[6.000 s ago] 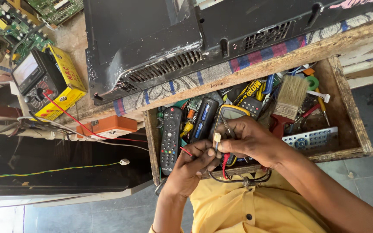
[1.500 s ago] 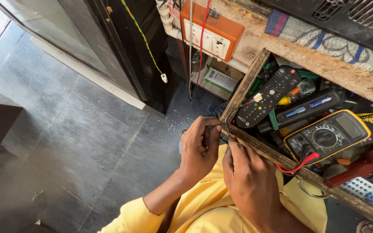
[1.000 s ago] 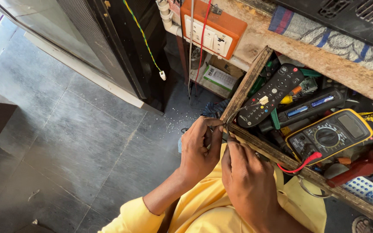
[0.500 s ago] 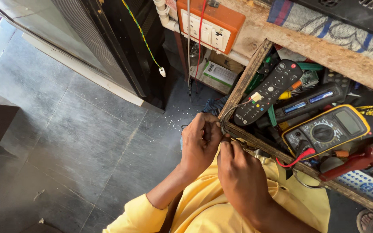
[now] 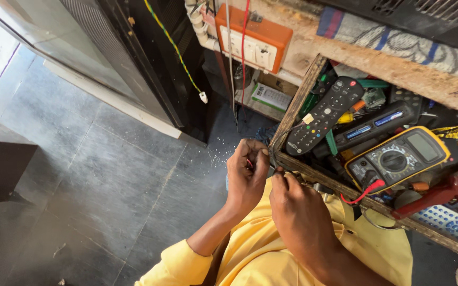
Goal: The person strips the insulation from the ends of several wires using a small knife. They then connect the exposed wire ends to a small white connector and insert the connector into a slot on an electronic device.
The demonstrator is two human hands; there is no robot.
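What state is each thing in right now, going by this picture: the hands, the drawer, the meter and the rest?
Left hand: closed, pinching a small red wire.
Right hand: fingers bent, fingertips meeting the left hand's.
Wooden drawer: pulled open, crammed with tools.
Multimeter: lying face up, red lead plugged in.
Remote control: lying buttons up.
Orange socket box: mounted, cables hanging by it.

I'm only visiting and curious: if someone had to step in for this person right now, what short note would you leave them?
Left hand: closed, pinching a thin red wire at the fingertips.
Right hand: fingers closed at the same spot, just by the corner of the wooden drawer; what it grips is hidden.
In the drawer: yellow multimeter with a red lead, black remote, other tools.
Done: cannot tell whether any join is finished.
Left: the wire work between both hands is still in hand.
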